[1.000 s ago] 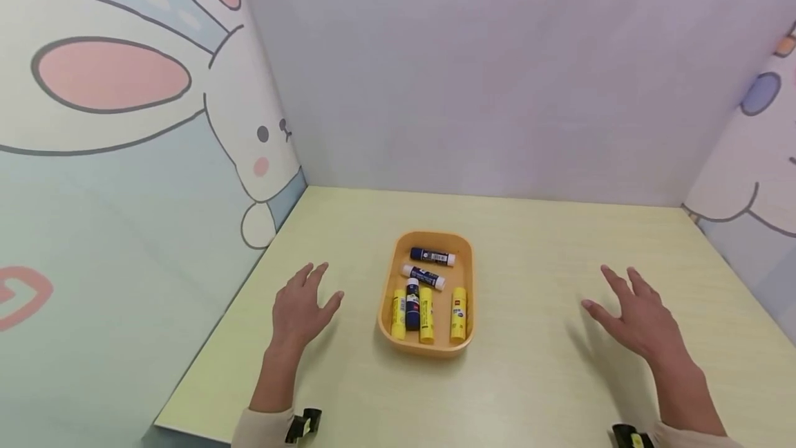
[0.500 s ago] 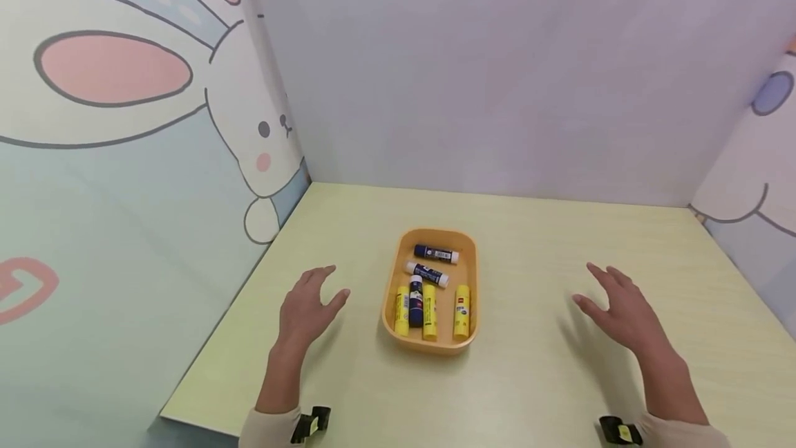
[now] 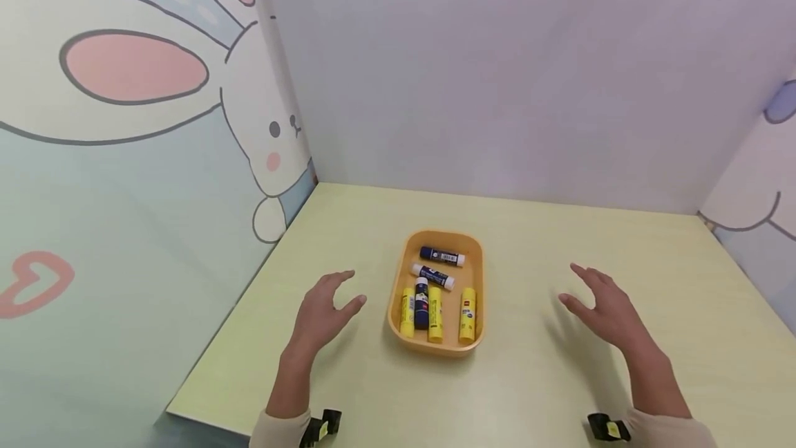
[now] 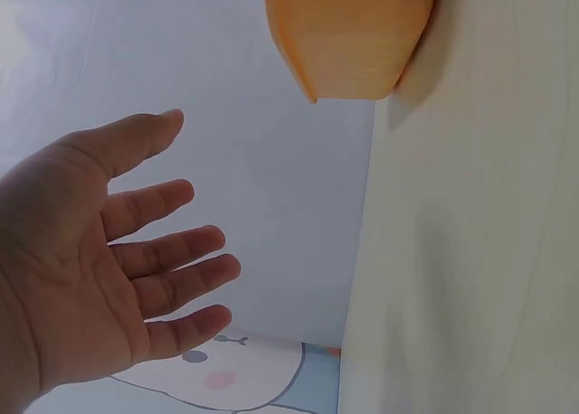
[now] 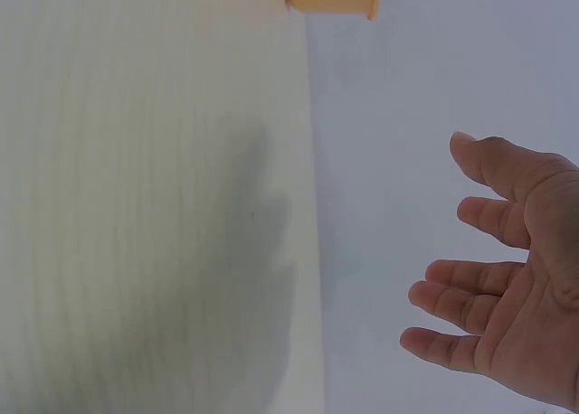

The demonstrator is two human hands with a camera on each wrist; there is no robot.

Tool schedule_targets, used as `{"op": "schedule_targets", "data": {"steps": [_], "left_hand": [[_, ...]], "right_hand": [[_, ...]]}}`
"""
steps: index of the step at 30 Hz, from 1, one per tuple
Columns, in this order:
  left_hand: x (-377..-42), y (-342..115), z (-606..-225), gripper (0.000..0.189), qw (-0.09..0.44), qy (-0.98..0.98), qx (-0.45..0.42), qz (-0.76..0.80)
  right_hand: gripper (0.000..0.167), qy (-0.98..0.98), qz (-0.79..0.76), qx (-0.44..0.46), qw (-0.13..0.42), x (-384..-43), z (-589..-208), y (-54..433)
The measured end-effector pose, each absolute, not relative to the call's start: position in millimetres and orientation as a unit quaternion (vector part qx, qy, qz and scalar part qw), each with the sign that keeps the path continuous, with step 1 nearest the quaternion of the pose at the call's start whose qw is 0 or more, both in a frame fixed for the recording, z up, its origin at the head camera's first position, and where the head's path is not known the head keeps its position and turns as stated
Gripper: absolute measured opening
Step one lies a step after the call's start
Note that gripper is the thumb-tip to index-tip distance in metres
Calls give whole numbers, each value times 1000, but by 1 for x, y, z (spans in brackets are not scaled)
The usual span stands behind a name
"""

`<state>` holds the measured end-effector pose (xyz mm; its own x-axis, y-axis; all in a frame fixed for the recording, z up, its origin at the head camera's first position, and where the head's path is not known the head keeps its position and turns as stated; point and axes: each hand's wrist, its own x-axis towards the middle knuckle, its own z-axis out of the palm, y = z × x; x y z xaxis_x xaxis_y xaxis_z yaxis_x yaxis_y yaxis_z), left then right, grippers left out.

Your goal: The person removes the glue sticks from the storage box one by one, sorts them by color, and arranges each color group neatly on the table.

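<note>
- Head view: the tray point(image 3: 451, 318) sits on the table point(image 3: 516, 393) between the left hand point(image 3: 323, 313), near it, and the right hand point(image 3: 602, 306), farther off. Both hands are wide, empty and apart from it. For an even approach, the right should cover more ground.
- Also there: six sticks point(image 3: 468, 314) lie in the tray — two dark ones at the far end, a dark one between two yellow ones at the near end, one yellow alone by the right wall. That lone one probably gives fingers the most room.
- Left wrist view: fingers spread, thumb apart. Go gently — the sticks look round and may roll if bumped.
- Right wrist view: fingers spread, holding nothing; only a bit of tray shows, so judge depth from above.
</note>
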<state>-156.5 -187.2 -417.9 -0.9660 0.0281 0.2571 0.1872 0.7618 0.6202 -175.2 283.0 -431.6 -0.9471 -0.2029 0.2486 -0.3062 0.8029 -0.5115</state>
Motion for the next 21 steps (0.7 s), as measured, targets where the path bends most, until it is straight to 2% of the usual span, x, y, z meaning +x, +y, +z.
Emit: {"op": "schedule_targets", "data": {"steps": [7,21], "left_hand": [[-152,-183,-418,50,104,-916,-80,-379],[-149,-169,-424,48,59,-907,-91,-407]], "right_hand": [[62,-935,304,153,96,-180,-427,270],[59,-924,338,170,62,-192,-420,250]]}}
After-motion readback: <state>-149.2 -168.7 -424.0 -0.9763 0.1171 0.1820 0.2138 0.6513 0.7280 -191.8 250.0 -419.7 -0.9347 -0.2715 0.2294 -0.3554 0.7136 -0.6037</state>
